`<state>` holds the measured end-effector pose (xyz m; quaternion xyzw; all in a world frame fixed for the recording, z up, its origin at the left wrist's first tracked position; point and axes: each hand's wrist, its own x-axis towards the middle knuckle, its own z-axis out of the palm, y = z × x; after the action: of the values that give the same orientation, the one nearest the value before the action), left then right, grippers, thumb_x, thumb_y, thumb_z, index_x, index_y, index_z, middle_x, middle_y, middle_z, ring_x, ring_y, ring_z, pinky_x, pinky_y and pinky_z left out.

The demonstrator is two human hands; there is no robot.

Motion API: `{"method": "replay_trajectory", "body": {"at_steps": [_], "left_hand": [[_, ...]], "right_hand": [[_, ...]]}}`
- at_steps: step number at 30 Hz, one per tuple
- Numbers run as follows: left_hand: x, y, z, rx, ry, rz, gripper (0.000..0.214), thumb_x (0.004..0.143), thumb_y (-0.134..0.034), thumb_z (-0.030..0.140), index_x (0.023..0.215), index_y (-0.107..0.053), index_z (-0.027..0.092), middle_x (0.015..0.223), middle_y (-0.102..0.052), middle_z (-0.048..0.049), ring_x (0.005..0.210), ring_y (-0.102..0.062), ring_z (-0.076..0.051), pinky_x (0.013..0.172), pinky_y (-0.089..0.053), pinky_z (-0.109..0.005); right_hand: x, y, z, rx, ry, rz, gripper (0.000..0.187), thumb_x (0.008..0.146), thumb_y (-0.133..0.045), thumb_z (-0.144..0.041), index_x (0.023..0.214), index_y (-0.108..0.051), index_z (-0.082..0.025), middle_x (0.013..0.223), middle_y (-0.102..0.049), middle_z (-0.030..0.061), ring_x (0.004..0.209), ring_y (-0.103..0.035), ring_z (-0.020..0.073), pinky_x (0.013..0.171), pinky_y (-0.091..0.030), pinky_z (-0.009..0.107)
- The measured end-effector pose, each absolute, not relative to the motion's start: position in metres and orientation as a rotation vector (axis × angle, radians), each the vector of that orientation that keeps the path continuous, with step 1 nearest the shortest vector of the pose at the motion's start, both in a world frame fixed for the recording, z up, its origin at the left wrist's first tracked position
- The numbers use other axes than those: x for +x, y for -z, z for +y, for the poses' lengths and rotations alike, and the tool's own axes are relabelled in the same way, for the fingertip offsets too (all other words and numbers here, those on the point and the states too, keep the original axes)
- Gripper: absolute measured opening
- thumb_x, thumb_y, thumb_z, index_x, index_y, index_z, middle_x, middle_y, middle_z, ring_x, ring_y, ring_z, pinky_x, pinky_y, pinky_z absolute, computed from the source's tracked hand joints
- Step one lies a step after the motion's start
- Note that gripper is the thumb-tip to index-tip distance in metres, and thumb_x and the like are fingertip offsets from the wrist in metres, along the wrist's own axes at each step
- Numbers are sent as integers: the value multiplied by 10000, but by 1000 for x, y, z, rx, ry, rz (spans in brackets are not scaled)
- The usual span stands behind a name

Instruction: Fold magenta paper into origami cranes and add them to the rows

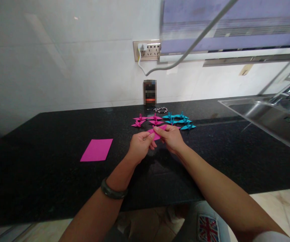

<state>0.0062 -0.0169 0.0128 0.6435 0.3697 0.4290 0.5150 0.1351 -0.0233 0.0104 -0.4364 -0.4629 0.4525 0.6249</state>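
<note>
Gripping one folded piece [157,136], pink paper, angular: left hand [140,145] and right hand [172,137], both closed on it between thumb and fingers, above the surface [59,181], dark, speckled, glossy; pink cranes [155,122], paper, sharp-pointed wings, just beyond; blue cranes [184,121], same form, to their right; sheet [97,150], flat pink paper, four straight edges, left of the hands; beads [156,110], strung in a loop, behind the cranes; sink [266,116], shiny metal, at far right
</note>
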Motion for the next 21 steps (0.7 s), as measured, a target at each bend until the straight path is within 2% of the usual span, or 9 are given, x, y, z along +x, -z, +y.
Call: {"method": "replay_trajectory", "body": {"at_steps": [4,7,9,12,14,15,18,21], "left_hand": [[6,-13,-17,1499,-1023,930,288,747,-537,365,577,-561,134,493,-560,-16,415,-472,-85,435,-370,-203],[5,-13,-14,1343,-1000,915,298,744,-537,391,584,-524,140,495,-551,-12,407,-456,-74,427,-357,-193],[3,-14,-13,1189,-949,831,309,750,-518,428,610,-485,154,480,-519,6,391,-434,-69,420,-351,-194],[0,-16,-14,1044,-781,666,320,759,-485,454,612,-418,178,453,-469,25,380,-421,-80,421,-364,-212],[-1,-17,-16,1020,-677,578,297,763,-480,418,602,-399,183,451,-460,25,394,-438,-92,435,-385,-226],[-2,-17,-17,1017,-637,543,278,760,-483,391,597,-401,182,453,-462,22,403,-451,-97,445,-395,-232],[-1,-15,-17,1041,-556,535,216,747,-494,339,624,-477,162,508,-524,-9,450,-503,-107,484,-428,-244],[2,-12,-14,1113,-674,746,234,745,-516,352,705,-575,130,614,-598,-49,503,-538,-101,518,-441,-232]], "right_hand": [[149,-14,-18,-1018,-1012,-1017,360,660,-642,-454,501,-534,-150,376,-333,-70,344,-258,46,342,-188,217],[160,-20,-15,-978,-1045,-899,341,696,-597,-482,692,-623,-142,412,-324,-80,348,-233,43,328,-189,202],[163,-22,-15,-917,-1085,-890,362,715,-570,-492,816,-638,-151,466,-380,-71,373,-267,43,337,-238,190],[156,-22,-20,-904,-1245,-1083,402,673,-639,-429,995,-610,-190,668,-556,-22,496,-427,61,383,-323,173],[148,-19,-25,-871,-1336,-1214,384,653,-663,-403,967,-617,-187,776,-604,3,565,-493,74,423,-362,173],[145,-17,-27,-855,-1369,-1250,342,651,-669,-385,918,-624,-175,767,-613,6,573,-513,77,443,-375,177],[139,-13,-29,-827,-1383,-1242,242,667,-664,-359,800,-607,-164,597,-589,-25,490,-506,75,459,-386,193],[140,-11,-24,-848,-1267,-1152,212,659,-671,-344,737,-598,-161,559,-559,-44,437,-460,56,432,-364,189]]}}
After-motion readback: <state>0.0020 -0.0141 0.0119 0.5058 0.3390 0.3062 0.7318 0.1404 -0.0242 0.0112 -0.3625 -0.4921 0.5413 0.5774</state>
